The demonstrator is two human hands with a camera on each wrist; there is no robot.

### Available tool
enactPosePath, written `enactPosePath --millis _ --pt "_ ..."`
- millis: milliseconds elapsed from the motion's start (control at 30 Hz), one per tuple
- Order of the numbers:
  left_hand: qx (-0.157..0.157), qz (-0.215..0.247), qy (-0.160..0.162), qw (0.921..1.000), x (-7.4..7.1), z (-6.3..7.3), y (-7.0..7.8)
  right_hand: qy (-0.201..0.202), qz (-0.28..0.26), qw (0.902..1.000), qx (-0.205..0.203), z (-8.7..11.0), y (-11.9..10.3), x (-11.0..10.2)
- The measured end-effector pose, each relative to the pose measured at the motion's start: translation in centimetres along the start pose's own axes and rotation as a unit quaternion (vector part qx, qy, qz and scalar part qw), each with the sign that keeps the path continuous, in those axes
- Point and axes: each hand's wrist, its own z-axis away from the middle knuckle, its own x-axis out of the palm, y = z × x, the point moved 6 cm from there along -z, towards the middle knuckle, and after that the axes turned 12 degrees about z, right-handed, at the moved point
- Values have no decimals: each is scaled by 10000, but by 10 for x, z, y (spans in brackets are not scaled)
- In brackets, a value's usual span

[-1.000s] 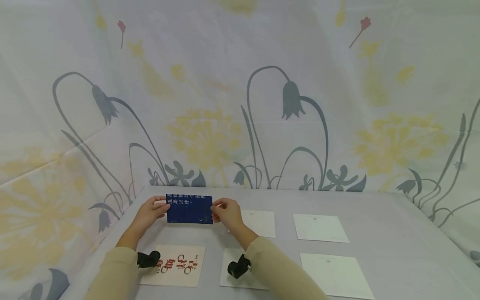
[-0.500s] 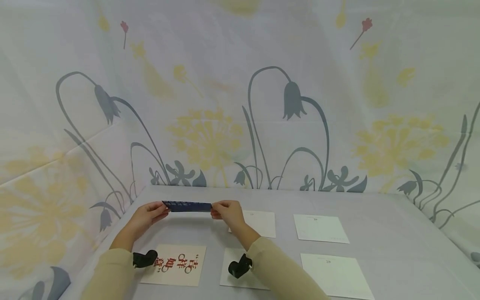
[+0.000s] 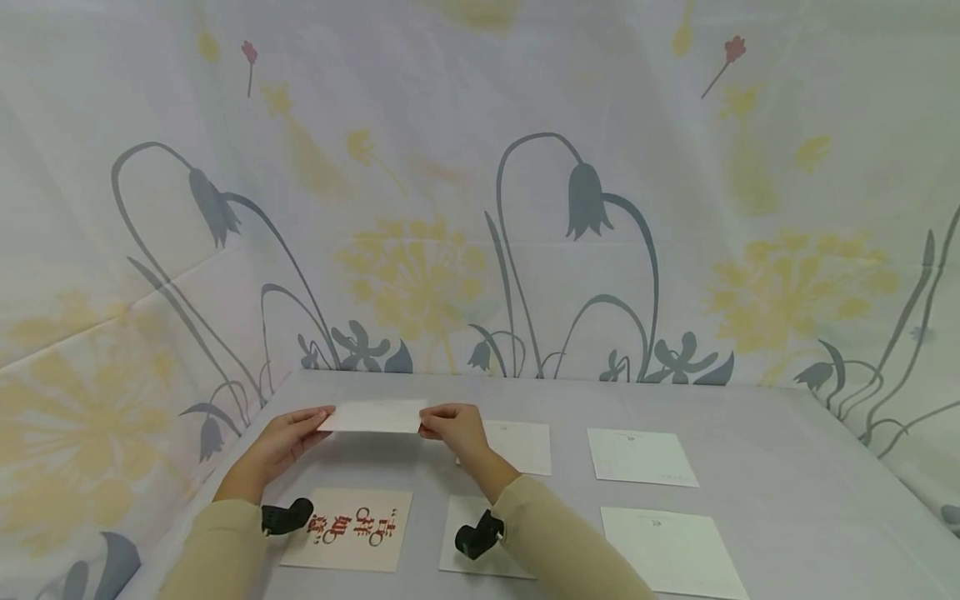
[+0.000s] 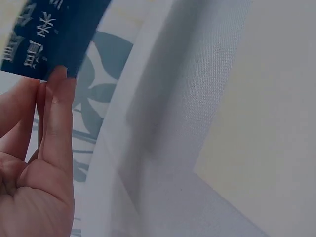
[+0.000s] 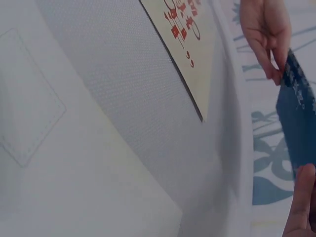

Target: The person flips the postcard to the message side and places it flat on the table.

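Observation:
A postcard (image 3: 375, 416) is raised over the far left of the table, tilted so its white side faces the head camera. On its other side, the left wrist view shows dark blue with white characters on the card (image 4: 64, 44). My left hand (image 3: 281, 442) pinches one short end. The opposite end is held between the thumb and fingers of my right hand (image 3: 461, 433). Below the left wrist lies a cream card (image 3: 367, 533) with red characters. A white card (image 3: 521, 446) lies partly behind the right hand, and another white card (image 3: 454, 521) is partly covered by the right wrist camera.
Two more white cards lie to the right, a far card (image 3: 641, 457) and a near card (image 3: 671, 550). All rest flat on a pale grey table (image 3: 795, 483). A flower-printed cloth (image 3: 450, 167) rises behind the table and along its sides.
Between my two hands the postcard has turned over: its blue face showed first, then it was nearly edge-on, and now its white side shows. Both hands stay near the same place.

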Motion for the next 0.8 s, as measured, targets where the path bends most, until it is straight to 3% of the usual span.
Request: enactPosePath --millis 267,467,667,800 --pt "-66 -89 309 9995 2 -2 -1 47 60 9998 -206 -3 9 6" --pt "-86 -835 629 9945 0 -4 -4 228 44 9997 38 -4 15 9" --pt "60 -2035 880 9751 -1 -5 -4 341 535 9980 67 -4 18 11" --pt "231 -2690 805 9595 4 -6 -4 393 1392 9895 12 -5 20 11"
